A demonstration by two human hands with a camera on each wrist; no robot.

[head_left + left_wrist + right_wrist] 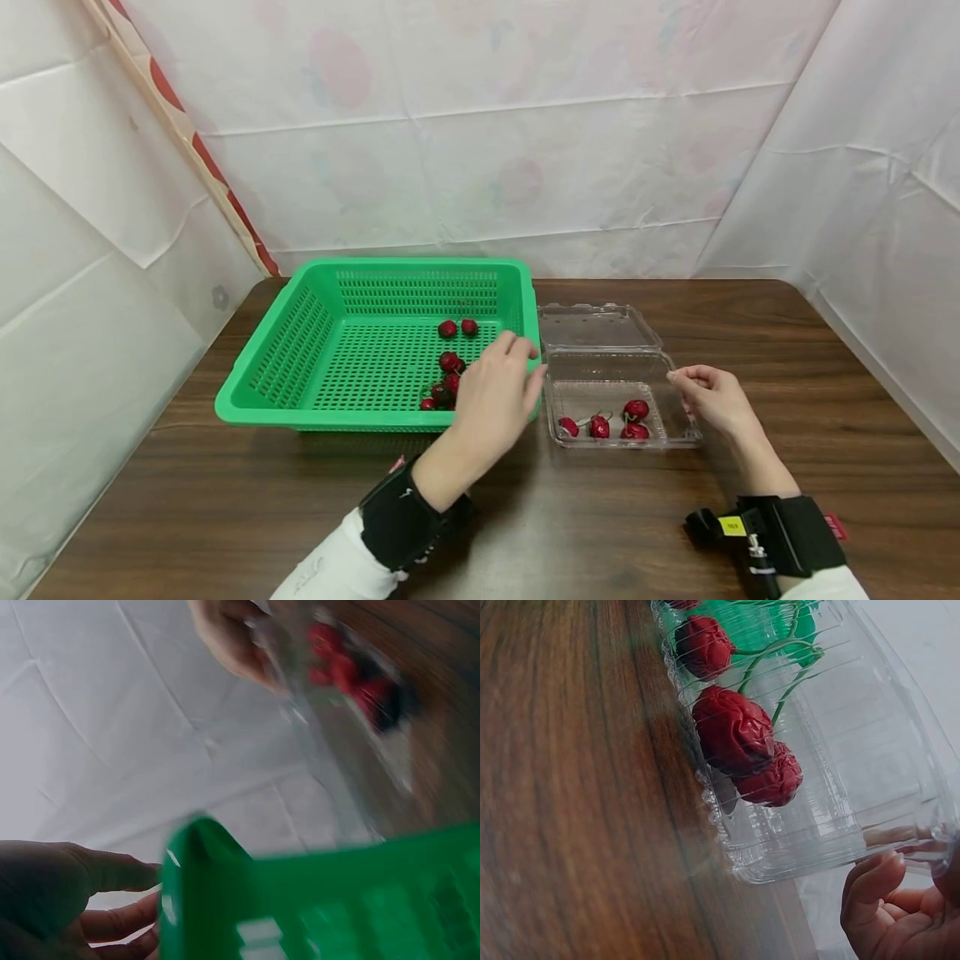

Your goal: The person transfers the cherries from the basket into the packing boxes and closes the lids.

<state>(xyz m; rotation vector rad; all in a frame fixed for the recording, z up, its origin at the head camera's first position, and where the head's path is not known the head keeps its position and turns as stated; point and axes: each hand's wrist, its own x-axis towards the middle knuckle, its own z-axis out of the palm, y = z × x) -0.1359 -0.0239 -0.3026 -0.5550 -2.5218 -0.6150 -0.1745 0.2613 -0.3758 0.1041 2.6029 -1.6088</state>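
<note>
My left hand is over the right rim of the green basket, above several dark red cherries. In the left wrist view its loosely bent fingers show beside the basket's corner, with nothing visible between them. At the right, my right hand pinches the right rim of a clear plastic clamshell box between thumb and fingers. Several wrinkled red cherries with green stems lie along the box's near side. The box's lid lies folded back behind it.
Basket and box stand side by side on a dark wooden table. White sheeting hangs behind the table and along both sides. Two more cherries sit toward the back of the basket. Black bands wrap both wrists.
</note>
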